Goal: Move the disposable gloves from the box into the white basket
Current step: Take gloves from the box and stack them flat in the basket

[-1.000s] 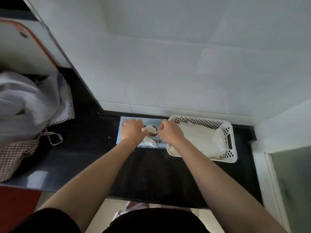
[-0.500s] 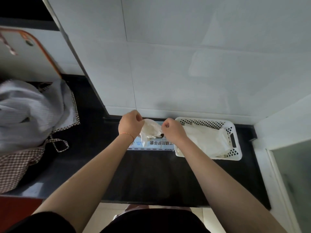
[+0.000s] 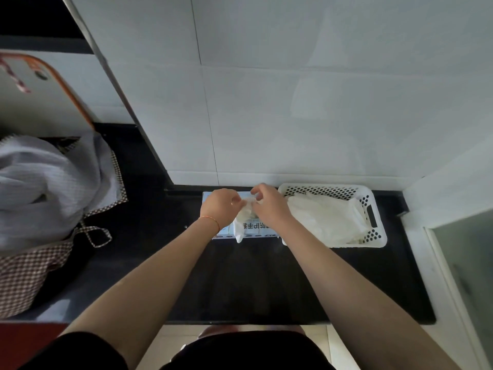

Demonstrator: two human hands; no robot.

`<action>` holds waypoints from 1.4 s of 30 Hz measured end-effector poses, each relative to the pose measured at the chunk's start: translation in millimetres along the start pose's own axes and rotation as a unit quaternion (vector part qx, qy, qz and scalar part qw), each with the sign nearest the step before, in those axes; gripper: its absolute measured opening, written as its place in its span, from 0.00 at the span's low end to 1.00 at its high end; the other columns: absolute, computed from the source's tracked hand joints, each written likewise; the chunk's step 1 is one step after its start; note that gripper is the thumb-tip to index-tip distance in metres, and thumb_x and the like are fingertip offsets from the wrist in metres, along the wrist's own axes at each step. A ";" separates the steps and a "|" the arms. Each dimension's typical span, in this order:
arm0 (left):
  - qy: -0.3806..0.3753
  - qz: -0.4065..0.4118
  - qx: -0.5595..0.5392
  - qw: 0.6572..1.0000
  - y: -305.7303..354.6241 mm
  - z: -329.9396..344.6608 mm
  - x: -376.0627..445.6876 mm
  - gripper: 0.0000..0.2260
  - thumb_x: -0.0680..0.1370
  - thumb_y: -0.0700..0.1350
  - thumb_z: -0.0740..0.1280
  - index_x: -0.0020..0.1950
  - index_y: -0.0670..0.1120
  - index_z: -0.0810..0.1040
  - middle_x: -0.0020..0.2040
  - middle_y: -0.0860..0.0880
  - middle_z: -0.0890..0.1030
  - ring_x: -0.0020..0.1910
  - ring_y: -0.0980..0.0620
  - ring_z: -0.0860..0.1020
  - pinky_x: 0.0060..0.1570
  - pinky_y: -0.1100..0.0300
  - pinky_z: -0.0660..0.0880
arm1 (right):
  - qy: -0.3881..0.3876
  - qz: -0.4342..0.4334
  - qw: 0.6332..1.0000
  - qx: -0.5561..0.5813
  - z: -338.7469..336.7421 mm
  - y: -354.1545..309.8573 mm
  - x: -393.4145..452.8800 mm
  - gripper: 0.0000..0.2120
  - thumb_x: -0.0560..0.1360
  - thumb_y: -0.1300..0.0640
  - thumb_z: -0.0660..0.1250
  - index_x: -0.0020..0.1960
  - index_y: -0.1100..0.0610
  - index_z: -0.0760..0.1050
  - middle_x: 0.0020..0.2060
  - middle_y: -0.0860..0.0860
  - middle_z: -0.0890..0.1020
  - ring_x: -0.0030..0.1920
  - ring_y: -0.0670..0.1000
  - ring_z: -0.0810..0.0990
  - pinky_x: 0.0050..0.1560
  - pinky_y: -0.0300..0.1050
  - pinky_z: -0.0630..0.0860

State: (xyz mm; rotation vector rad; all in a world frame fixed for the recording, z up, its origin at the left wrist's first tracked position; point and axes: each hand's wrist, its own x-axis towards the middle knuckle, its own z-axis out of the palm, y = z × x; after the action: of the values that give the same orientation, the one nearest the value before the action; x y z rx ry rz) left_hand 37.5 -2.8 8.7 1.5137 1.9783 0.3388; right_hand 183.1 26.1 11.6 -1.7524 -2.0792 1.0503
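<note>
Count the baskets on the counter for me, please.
1: the white basket sits on the black counter against the wall, right of the glove box, with loose gloves already inside. The cloth bag at far left is no basket.

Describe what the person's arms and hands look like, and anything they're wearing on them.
Both forearms are bare, with no sleeves, gloves or watch showing. The left hand has a thin orange-red string bracelet around its wrist. The right hand and its wrist show nothing worn. No rings are visible on either hand.
</note>
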 end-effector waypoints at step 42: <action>0.045 0.023 -0.360 0.932 40.7 -73.3 13.3 0.17 0.72 0.53 0.71 0.41 0.38 0.76 0.37 0.42 0.78 0.37 0.49 0.75 0.41 0.52 0.77 | -0.016 0.039 0.976 0.212 -98.5 -46.4 -4.4 0.09 0.72 0.55 0.74 0.50 0.57 0.81 0.39 0.50 0.83 0.36 0.46 0.80 0.42 0.43 0.75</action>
State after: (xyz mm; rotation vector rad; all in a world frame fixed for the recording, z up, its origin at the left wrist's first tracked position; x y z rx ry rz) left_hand 22.5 34.1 83.6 1.0688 1.6068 1.0383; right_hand 206.6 57.2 113.4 -1.6133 -1.6523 1.4279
